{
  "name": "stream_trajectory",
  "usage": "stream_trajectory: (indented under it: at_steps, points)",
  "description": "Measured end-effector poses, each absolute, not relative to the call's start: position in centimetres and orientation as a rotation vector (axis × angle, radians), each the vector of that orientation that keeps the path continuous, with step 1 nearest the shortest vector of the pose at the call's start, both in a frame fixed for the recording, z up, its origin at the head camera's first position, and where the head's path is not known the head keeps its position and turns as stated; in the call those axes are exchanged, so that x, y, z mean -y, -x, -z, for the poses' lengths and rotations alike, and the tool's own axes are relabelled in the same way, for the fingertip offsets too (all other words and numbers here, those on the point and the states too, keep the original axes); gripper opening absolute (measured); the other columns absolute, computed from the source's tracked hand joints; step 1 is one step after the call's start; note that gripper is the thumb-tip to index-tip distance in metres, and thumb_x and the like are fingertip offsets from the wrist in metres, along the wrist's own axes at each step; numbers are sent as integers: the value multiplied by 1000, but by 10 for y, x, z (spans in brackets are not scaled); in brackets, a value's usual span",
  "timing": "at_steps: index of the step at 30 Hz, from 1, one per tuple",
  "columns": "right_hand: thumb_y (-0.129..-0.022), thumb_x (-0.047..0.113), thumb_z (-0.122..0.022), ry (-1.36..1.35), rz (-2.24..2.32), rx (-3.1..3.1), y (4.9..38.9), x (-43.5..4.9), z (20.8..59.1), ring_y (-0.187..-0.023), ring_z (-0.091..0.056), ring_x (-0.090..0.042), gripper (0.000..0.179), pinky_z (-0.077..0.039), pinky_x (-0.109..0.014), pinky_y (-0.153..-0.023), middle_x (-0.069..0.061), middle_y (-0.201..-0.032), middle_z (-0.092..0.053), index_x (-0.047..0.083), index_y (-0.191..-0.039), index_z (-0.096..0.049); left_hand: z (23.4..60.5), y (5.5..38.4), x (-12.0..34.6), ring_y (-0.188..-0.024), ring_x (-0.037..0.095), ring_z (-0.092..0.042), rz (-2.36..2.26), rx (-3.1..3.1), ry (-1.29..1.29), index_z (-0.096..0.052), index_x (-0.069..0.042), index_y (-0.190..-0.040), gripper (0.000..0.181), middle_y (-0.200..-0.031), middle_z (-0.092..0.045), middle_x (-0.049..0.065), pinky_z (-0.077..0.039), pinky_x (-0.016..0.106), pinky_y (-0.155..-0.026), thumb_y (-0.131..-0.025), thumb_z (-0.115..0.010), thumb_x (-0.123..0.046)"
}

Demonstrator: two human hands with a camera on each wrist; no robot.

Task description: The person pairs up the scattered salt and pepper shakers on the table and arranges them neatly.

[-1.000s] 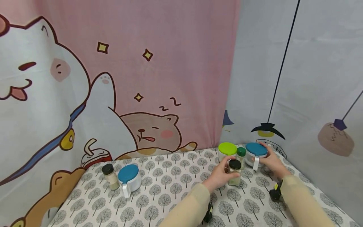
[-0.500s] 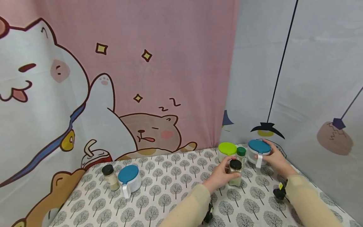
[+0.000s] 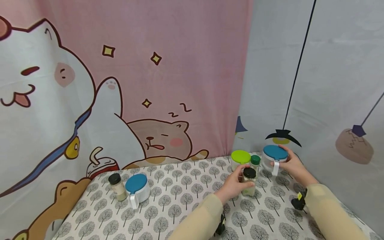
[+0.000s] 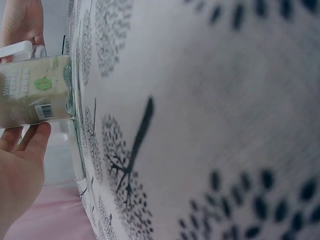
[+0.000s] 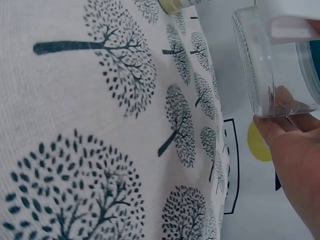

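My left hand [image 3: 232,186] grips a spice jar [image 3: 248,189] with a black cap and a printed label, standing upright on the cloth. In the left wrist view, fingers [image 4: 37,142] lie against the side of that jar [image 4: 35,92]. My right hand [image 3: 295,166] holds a clear seasoning pot [image 3: 269,163] with a blue lid and white handle. The right wrist view shows this pot [image 5: 257,60] raised, with a gap between its base and the cloth. Behind the left hand's jar stand a green-capped jar [image 3: 255,160] and a pot with a lime-green lid [image 3: 240,156].
On the left of the tree-print tablecloth [image 3: 175,211] stand another black-capped jar [image 3: 117,187] and a second blue-lidded pot [image 3: 137,187], side by side. A pink cartoon curtain [image 3: 192,80] hangs behind the table, and a grey one [image 3: 339,93] closes off the right side.
My right hand has lifted the blue-lidded pot and shifted it slightly right, away from the green-capped jar. My left hand and its jar have stayed almost in place.
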State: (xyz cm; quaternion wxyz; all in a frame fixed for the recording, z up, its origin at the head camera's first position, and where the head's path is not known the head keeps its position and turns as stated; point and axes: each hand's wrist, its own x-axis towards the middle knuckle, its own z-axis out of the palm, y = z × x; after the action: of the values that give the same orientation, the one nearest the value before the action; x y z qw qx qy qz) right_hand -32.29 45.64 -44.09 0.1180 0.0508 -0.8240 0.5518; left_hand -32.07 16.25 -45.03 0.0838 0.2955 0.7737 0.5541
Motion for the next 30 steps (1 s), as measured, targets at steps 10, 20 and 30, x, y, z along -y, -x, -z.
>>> stream_trajectory:
  at_steps: [10,20,30]
  points:
    - [-89,19,-73,-160,-1536,2400,317,-454,430,-121,-43,-41,98,-48,-18,-76,-37,-145,-25,20,-157,-3,447,318,-160,-91,7,-55,-1679,-2274,-879,-48,-39,-136,61,-104,-59,-12,-46,28,-77,-85,-77,-22]
    - [-89,23,-73,-150,-1502,2432,313,-447,415,-127,-35,-51,99,-46,-18,-75,-38,-145,-26,20,-157,-2,446,320,-160,-90,6,-55,-1695,-2251,-894,-48,-39,-136,61,-105,-60,-12,-47,28,-76,-85,-77,-20]
    - [-88,23,-75,-158,-1480,2433,316,-446,413,-126,-36,-53,100,-48,-32,-80,-38,-145,-26,20,-157,-4,442,318,-157,-89,5,-57,-1719,-2196,-917,-48,-33,-138,61,-105,-61,-11,-48,28,-76,-86,-75,-18]
